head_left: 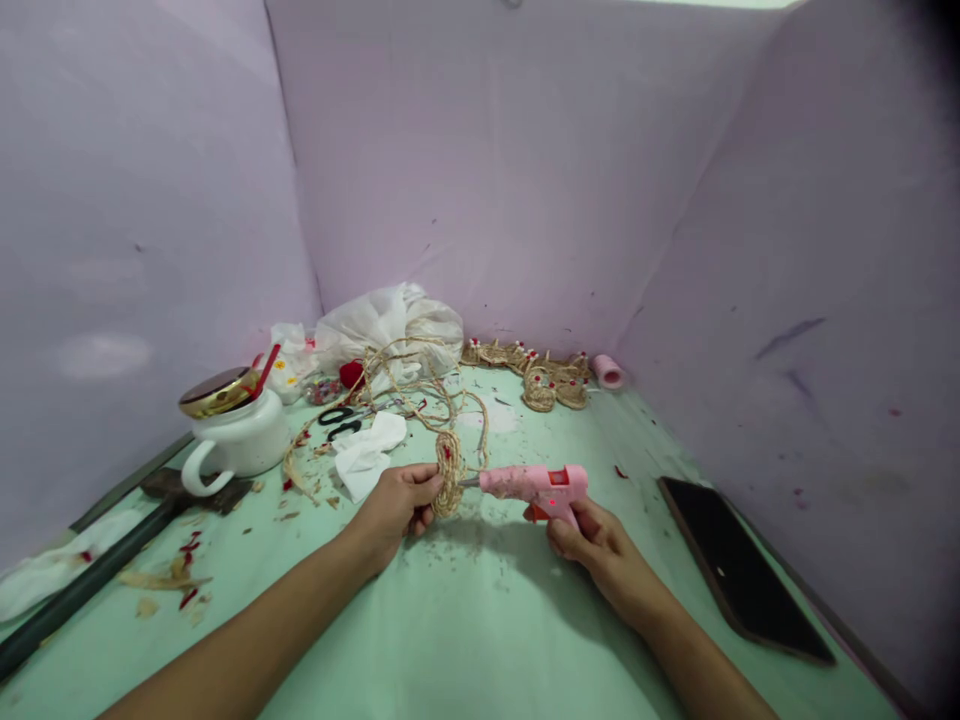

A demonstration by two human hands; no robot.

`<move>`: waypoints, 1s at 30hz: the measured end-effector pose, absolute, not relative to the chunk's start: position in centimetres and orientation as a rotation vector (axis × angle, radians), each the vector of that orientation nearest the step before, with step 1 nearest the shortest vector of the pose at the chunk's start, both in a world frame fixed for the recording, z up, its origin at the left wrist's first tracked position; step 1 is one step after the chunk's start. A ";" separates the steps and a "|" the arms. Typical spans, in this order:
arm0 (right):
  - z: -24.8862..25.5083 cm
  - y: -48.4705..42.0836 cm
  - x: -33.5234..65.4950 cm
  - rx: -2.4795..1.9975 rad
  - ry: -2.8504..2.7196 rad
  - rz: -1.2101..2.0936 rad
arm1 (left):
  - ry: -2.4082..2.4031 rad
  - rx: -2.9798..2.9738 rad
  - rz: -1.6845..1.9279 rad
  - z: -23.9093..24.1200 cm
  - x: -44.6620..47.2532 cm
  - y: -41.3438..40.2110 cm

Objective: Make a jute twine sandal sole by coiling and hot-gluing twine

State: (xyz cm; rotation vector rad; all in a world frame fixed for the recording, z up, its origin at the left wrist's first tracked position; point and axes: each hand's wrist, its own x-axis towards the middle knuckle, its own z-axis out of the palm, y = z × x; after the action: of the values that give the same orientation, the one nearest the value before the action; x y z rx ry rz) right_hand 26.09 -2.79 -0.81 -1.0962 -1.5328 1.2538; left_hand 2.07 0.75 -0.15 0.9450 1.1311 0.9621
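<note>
Fingers (pixel 426 488) hold rope coil (pixel 448 475) and glue gun (pixel 536 484)

Left hand (pixel 391 512) pinches the rope coil upright over the table (pixel 480 640). Right hand (pixel 606 552) grips the pink glue gun, its nozzle (pixel 470 482) touching or just beside the coil; I cannot tell which. Behind sits a white bag (pixel 390 322); leftward, a white pot (pixel 255 440)

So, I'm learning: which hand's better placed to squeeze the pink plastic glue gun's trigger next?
Probably the right hand: it grips the pink plastic glue gun, while the left hand holds the coiled tan rope oval.
</note>
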 end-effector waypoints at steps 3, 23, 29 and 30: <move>-0.7 -2.8 26.0 -1.123 -1.560 1.244 | 1.148 0.937 0.969 -0.3 2.1 0.8; -0.1 -2.7 25.7 -1.162 -1.551 1.168 | 1.179 0.953 0.986 0.0 2.2 0.6; -0.5 -2.5 25.8 -1.153 -1.533 1.158 | 1.178 0.968 0.985 0.0 2.2 0.7; -0.5 -2.5 25.8 -1.154 -1.531 1.159 | 1.178 0.971 0.983 0.0 2.2 0.7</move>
State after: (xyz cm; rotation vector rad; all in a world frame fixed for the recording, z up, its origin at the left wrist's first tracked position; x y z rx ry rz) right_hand 25.76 -2.50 -0.48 -1.1538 -1.5315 1.1592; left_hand 2.20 0.70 0.00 0.9708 1.1780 0.9833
